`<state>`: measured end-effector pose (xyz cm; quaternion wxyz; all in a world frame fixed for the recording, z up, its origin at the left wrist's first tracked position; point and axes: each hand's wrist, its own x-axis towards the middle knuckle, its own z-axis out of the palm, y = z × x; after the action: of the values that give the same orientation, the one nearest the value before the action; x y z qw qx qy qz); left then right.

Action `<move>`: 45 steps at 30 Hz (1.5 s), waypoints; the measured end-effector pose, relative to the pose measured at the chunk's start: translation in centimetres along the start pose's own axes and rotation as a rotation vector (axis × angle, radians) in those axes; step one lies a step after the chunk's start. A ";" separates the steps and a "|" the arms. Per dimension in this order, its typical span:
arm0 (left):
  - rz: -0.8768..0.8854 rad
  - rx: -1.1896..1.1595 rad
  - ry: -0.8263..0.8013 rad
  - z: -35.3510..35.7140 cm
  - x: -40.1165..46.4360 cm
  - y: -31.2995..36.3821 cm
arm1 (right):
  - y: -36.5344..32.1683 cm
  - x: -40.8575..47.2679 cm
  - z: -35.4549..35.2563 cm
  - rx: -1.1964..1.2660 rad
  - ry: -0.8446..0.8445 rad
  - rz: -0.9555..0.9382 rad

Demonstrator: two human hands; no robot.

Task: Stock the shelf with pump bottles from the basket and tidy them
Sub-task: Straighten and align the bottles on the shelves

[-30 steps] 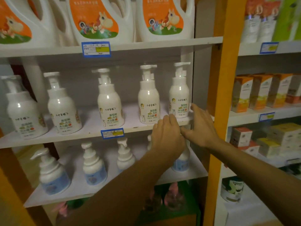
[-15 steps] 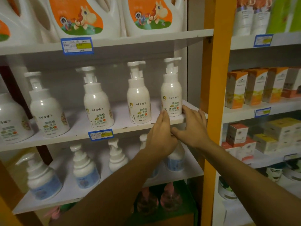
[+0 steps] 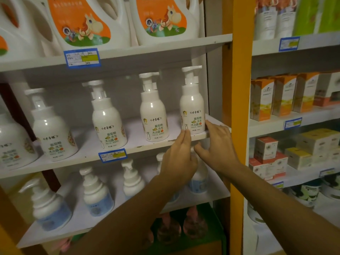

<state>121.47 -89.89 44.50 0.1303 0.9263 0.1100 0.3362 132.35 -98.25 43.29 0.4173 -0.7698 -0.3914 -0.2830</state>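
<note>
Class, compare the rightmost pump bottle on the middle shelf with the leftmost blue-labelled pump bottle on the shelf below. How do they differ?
The rightmost pump bottle has smooth shoulders and an orange-green label; the blue-labelled bottle has stepped, ridged shoulders. Fingertips of both hands touch the first; nothing touches the second. Both are white and upright.

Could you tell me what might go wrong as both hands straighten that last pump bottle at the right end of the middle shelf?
1. The rightmost bottle stands close to the shelf's front edge; a pull forward could tip it off.
2. The left hand and right hand touch only its base with their fingertips, so the tall bottle could topple.
3. If it falls leftward, it might knock the neighbouring bottle.
</note>
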 end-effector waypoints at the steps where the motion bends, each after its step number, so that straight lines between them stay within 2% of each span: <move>1: -0.008 -0.040 0.019 0.1 0.1 -0.1 | 0.0 0.0 0.0 -0.005 0.005 0.007; 6: -0.042 -0.157 0.064 0.6 0.8 -0.2 | 0.0 0.0 0.3 -0.011 0.025 0.008; 15: 0.020 -0.108 0.043 0.1 -0.1 -0.5 | 0.1 -0.3 0.3 -0.044 -0.026 0.024; 18: 0.030 -0.086 0.097 0.6 -2.2 0.0 | 0.5 -3.4 0.5 0.045 0.023 0.040; 21: 0.043 -0.053 0.144 2.6 -5.5 -0.1 | 1.4 -9.7 1.6 0.149 0.076 0.133; 22: 0.024 -0.087 0.128 3.6 -6.7 -0.4 | 1.8 -11.7 2.1 0.181 0.055 0.168; 26: -0.286 -0.273 -0.183 7.3 -9.9 -2.1 | 3.5 -16.2 4.3 0.242 -0.083 0.358; 28: -0.339 -0.351 -0.260 8.5 -10.2 -2.5 | 4.1 -16.6 5.1 0.227 -0.148 0.431; 34: -0.515 -0.432 -0.251 11.7 -8.6 -3.4 | 5.6 -15.9 6.3 0.250 -0.215 0.426; 39: -0.545 -0.433 -0.289 13.1 -7.3 -4.1 | 7.5 -15.0 8.0 0.081 -0.351 0.382; 42: -0.504 -0.403 -0.291 13.6 -7.7 -4.4 | 7.5 -14.7 8.6 -0.004 -0.464 0.305; 45: -0.470 -0.364 -0.329 13.6 -8.3 -4.9 | 7.5 -14.9 8.6 -0.022 -0.429 0.288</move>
<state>123.59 -89.97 27.97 0.3837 0.8788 0.2363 0.1571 131.58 -98.82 24.52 0.3525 -0.8644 -0.3543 -0.0554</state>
